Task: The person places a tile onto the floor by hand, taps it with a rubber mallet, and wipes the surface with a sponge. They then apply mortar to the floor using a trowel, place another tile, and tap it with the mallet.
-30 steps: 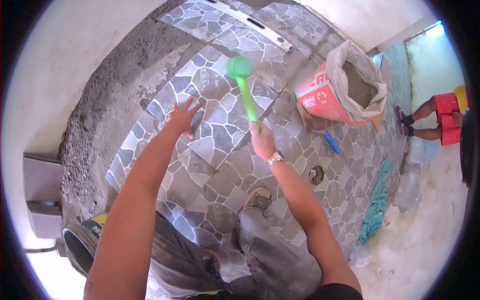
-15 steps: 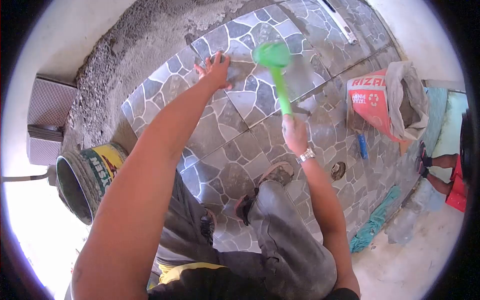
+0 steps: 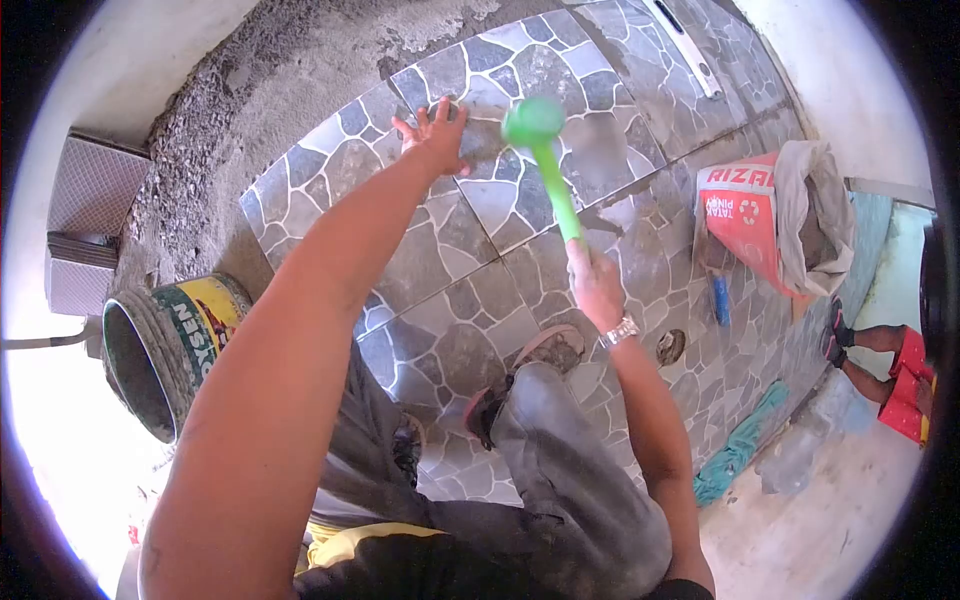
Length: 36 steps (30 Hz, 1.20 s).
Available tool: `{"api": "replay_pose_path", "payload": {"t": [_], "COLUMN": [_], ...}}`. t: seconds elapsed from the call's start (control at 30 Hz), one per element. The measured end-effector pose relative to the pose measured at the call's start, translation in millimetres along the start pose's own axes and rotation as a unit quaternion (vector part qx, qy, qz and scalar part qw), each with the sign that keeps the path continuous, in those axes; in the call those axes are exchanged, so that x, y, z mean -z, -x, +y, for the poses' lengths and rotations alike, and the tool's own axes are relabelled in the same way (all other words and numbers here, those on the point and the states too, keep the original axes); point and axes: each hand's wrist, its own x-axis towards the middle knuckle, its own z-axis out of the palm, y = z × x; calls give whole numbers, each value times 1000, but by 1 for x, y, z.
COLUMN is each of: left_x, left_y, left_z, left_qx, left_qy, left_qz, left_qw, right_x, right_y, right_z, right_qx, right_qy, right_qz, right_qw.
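My right hand (image 3: pixel 597 285) is wrapped round the handle of a green mallet (image 3: pixel 535 124), and a metal watch (image 3: pixel 620 330) sits on that wrist. The mallet head, slightly blurred, overlaps a stone-patterned floor tile (image 3: pixel 545 70) with pale joint lines. Over the seam to the left, my left hand (image 3: pixel 434 140) lies with fingers spread on the tiles. Beyond both hands, the tiles end at rough grey mortar (image 3: pixel 300 90).
A bucket (image 3: pixel 165 345) lies tipped at the left near stacked tiles (image 3: pixel 95 190). At the right stand an open cement bag (image 3: pixel 770 215), a blue-handled tool (image 3: pixel 721 300) and a green cloth (image 3: pixel 740 445). A spirit level (image 3: pixel 688 50) lies at the top; a person's legs (image 3: pixel 865 345) show far right.
The mallet head has shifted slightly left and down in view, and my right hand is a little lower. My left hand stays spread on the tiles. The person at far right has moved slightly.
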Motion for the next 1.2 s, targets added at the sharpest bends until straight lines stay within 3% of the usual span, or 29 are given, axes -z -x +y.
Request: {"api": "replay_pose_path", "payload": {"t": [0.03,0.17,0.27,0.37,0.4,0.5,0.53,0.63,0.67,0.77,0.87,0.93,1.03,1.07,1.2], "left_x": [-1,-5,-3,-4,-5,-3,-3,1,1,0,1,-6,-7,-7,-5], "left_y": [2,4,0,0,1,0,1,3,5,4,2,0,-5,-4,-2], "left_z": [2,-1,1,-1,-2,-1,-1,0,0,1,-1,-3,-4,-4,-3], "left_qx": [-4,-11,-11,-11,-15,-16,-15,-15,-14,-10,-2,2,1,1,1], "left_qy": [-6,-16,-10,-9,-9,-14,-17,-17,-18,-15,-1,14,13,9,6], "left_qz": [-4,3,5,6,6,3,0,-6,-9,-10,-13,-11,-11,-14,-5], "left_qw": [1000,1000,1000,1000,1000,1000,1000,1000,1000,1000,1000,1000,1000,1000,1000], "right_x": [7,13,1,10,14,19,14,7,10,26,31,20,-14,-21,-2], "right_y": [7,16,9,8,9,16,16,-4,-7,-23,-34,-49,-85,-103,-107], "right_z": [-16,0,51,40,28,33,41,80,84,-3,-63,-52,3,32,-41], "right_qx": [-17,121,19,-14,-9,74,93,3,-22,1,90,115,139,51,85], "right_qy": [-39,-93,113,33,-60,-104,-94,127,129,-87,-178,-268,-40,89,32], "right_qz": [6,13,0,15,8,17,25,-38,-32,-9,8,2,71,1,49], "right_qw": [999,988,993,999,998,992,991,991,991,996,980,957,987,995,995]}}
